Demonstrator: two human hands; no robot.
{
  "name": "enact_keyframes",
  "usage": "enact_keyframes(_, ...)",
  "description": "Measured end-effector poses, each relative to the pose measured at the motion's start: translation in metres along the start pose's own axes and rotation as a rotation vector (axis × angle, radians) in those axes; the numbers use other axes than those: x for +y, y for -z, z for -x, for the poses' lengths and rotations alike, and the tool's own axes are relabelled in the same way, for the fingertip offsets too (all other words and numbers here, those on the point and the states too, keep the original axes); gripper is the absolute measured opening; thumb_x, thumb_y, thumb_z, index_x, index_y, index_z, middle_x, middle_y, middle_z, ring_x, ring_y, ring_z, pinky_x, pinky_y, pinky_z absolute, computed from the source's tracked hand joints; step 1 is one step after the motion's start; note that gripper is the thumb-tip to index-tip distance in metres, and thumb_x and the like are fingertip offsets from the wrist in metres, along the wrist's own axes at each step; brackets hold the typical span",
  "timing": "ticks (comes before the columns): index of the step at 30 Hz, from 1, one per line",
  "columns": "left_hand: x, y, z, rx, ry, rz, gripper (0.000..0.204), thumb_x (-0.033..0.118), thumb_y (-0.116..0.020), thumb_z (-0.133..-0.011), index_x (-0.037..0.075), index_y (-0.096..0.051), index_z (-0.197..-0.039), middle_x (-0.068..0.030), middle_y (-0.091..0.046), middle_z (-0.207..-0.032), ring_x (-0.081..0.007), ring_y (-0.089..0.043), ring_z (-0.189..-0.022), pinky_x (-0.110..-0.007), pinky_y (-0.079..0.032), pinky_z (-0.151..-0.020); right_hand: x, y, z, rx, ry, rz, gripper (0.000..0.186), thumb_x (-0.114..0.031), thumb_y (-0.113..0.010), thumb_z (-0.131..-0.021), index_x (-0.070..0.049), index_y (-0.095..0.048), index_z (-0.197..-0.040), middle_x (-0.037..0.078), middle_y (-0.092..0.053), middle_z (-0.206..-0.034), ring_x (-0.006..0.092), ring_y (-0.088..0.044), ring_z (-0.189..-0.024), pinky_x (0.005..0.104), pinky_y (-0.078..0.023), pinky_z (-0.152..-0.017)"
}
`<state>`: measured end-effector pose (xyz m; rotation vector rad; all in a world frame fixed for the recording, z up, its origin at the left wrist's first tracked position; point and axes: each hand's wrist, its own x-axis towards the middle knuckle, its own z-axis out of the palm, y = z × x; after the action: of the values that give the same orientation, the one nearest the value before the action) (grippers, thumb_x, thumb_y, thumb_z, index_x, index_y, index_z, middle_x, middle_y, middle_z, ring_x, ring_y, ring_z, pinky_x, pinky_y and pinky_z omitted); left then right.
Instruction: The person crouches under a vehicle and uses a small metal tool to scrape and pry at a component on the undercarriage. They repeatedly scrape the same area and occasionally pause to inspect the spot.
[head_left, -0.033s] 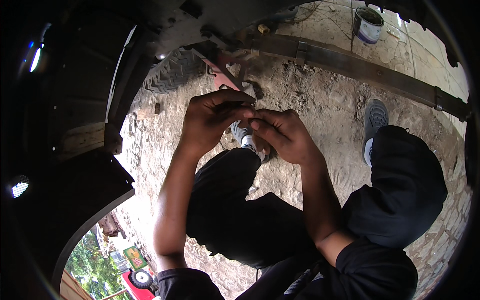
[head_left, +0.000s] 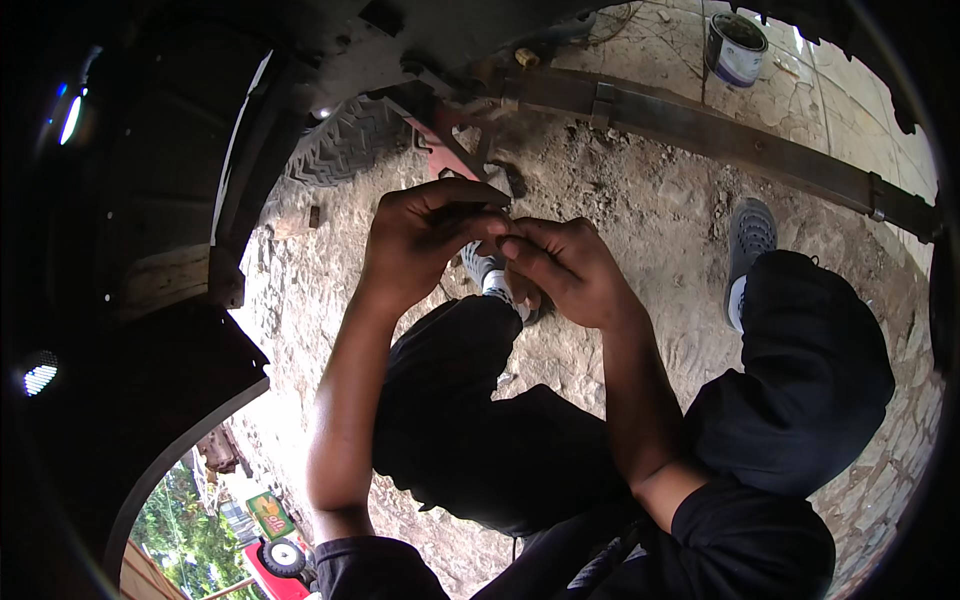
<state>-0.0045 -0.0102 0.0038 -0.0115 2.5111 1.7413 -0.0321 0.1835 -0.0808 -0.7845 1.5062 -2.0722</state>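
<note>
My left hand (head_left: pixel 412 243) and my right hand (head_left: pixel 575 272) meet at the fingertips in the middle of the view, above my left shoe. The left fingers curl over with thumb and forefinger pressed together. My right thumb and forefinger are pinched against them. Whatever lies between the fingertips is too small and hidden to make out. Just beyond the hands, a red metal bracket-like part (head_left: pixel 447 150) reaches down toward the ground. A treaded tyre (head_left: pixel 345 145) lies behind it to the left.
A long dark metal beam (head_left: pixel 700 122) crosses the far side. Beyond it stands an open paint tin (head_left: pixel 737 50). Dark vehicle bodywork (head_left: pixel 150 200) closes in on the left and overhead. My shoes rest on rough, stony ground (head_left: pixel 640 230). A red wheeled machine (head_left: pixel 275 570) shows lower left.
</note>
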Motion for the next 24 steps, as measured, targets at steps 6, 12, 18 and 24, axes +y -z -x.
enact_keyframes(6, 0.006, 0.004, -0.005, 0.019, 0.022, -0.049, 0.015, -0.004, -0.073, -0.092, -0.005, -0.073, -0.107, -0.0110, -0.076, -0.095, -0.0146, -0.072, -0.088, -0.029, -0.059, -0.081, 0.001, 0.003, -0.007, 0.087, 0.069, 0.075, 0.016, -0.015, -0.066, -0.102, -0.001, -0.072, -0.108, 0.007, -0.075, -0.074, 0.0116, -0.071, -0.063, 0.0275, -0.057, -0.059)
enact_keyframes(12, 0.003, 0.007, -0.004, 0.085, 0.003, -0.044, 0.012, -0.002, -0.075, -0.090, -0.001, -0.076, -0.102, -0.0084, -0.078, -0.095, -0.0122, -0.073, -0.089, -0.028, -0.058, -0.083, 0.009, 0.001, -0.014, 0.373, 0.378, 0.211, 0.014, -0.009, -0.080, -0.090, -0.002, -0.077, -0.102, 0.010, -0.079, -0.088, 0.0140, -0.077, -0.076, 0.0275, -0.060, -0.067)
enact_keyframes(18, 0.010, 0.000, -0.002, 0.072, 0.039, -0.078, 0.013, 0.002, -0.077, -0.091, -0.002, -0.075, -0.104, -0.0086, -0.077, -0.097, -0.0117, -0.072, -0.089, -0.028, -0.058, -0.082, 0.001, 0.002, -0.009, 0.390, 0.212, 0.055, 0.013, -0.001, -0.077, -0.093, 0.003, -0.077, -0.105, 0.011, -0.080, -0.094, 0.0106, -0.072, -0.084, 0.0251, -0.057, -0.077)
enact_keyframes(24, 0.009, 0.000, 0.000, -0.017, 0.016, -0.110, 0.019, 0.000, -0.073, -0.095, -0.004, -0.071, -0.114, -0.0117, -0.077, -0.100, -0.0160, -0.073, -0.089, -0.030, -0.061, -0.078, 0.011, 0.005, -0.009, 0.387, 0.273, -0.068, 0.012, 0.001, -0.077, -0.092, 0.005, -0.077, -0.103, 0.013, -0.079, -0.099, 0.0126, -0.072, -0.088, 0.0252, -0.057, -0.078)
